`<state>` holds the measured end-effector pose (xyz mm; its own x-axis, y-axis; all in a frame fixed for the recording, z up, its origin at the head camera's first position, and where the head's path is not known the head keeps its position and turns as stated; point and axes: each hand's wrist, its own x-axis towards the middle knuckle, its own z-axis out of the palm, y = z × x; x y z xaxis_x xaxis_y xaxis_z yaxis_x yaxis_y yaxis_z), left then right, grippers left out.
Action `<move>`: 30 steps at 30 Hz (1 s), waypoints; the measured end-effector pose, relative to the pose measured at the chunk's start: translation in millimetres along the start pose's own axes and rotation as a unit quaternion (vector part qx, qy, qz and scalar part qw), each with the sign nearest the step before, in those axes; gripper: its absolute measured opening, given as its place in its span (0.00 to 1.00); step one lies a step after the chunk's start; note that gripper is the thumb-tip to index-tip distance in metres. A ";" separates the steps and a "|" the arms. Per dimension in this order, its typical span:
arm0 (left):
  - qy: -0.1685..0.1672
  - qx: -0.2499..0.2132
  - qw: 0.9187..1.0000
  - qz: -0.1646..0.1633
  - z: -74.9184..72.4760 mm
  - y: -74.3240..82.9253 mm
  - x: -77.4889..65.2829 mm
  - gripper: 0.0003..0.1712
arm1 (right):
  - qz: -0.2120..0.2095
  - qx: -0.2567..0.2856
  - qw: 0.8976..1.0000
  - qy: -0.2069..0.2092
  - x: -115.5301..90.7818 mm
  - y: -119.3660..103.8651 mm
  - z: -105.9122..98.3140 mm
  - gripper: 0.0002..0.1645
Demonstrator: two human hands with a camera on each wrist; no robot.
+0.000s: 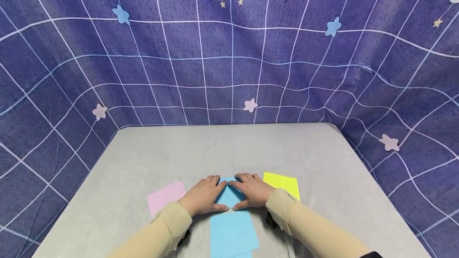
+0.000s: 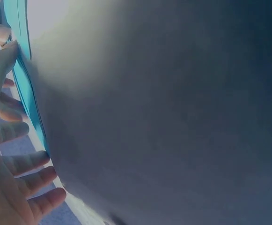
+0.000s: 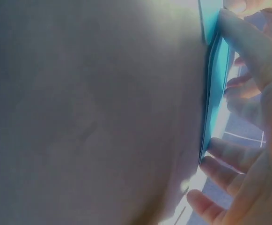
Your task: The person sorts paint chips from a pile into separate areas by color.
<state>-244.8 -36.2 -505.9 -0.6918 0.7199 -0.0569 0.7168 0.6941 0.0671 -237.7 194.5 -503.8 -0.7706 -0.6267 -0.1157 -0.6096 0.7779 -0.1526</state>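
A blue sheet of paper [image 1: 229, 198] lies on the grey table between both hands. From its left side my left hand [image 1: 204, 196] touches it, thumb at the near edge and fingertips toward the far edge. My right hand [image 1: 254, 191] mirrors this from the right, the two thumbs nearly meeting. In the left wrist view, the thumb [image 2: 2, 61] rests on the blue paper [image 2: 30, 101] while the other fingers spread along its side. The right wrist view shows the right thumb [image 3: 248, 42] and fingertips against the paper's layered edge [image 3: 214, 89].
Closer to the body lie more blue sheets [image 1: 233, 232], overlapping one another. A pink sheet [image 1: 166, 197] is left of the left hand, and a yellow sheet [image 1: 283, 182] sits partly behind the right wrist. A purple-blue gridded cloth [image 1: 229, 71] hangs behind the grey table [image 1: 172, 150].
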 end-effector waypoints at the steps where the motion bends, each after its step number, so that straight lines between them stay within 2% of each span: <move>1: 0.000 -0.003 1.000 0.000 0.8 0.1 -0.4 0.49 | 0.000 0.001 1.000 0.000 -0.3 -0.3 -0.1 0.49; 7: -0.003 -0.024 1.000 -0.007 3.0 -0.6 -0.3 0.50 | 0.004 0.014 1.000 -0.004 -0.9 -0.1 0.9 0.50; 15: -0.001 -0.026 1.000 -0.009 3.4 -1.6 0.4 0.50 | 0.014 0.028 0.999 -0.007 -1.3 1.4 3.2 0.51; 24: 0.015 -0.027 1.000 0.000 4.3 -3.9 0.0 0.51 | 0.003 0.019 1.000 0.004 -3.0 2.0 1.0 0.50; 30: 0.007 -0.019 1.000 0.000 -1.4 -3.5 -2.7 0.52 | -0.009 0.009 1.000 0.012 -5.4 0.6 -3.3 0.50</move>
<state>-245.6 -40.6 -504.6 -0.6925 0.7201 -0.0431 0.7136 0.6925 0.1057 -234.5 198.4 -500.0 -0.7637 -0.6395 -0.0886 -0.6205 0.7650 -0.1725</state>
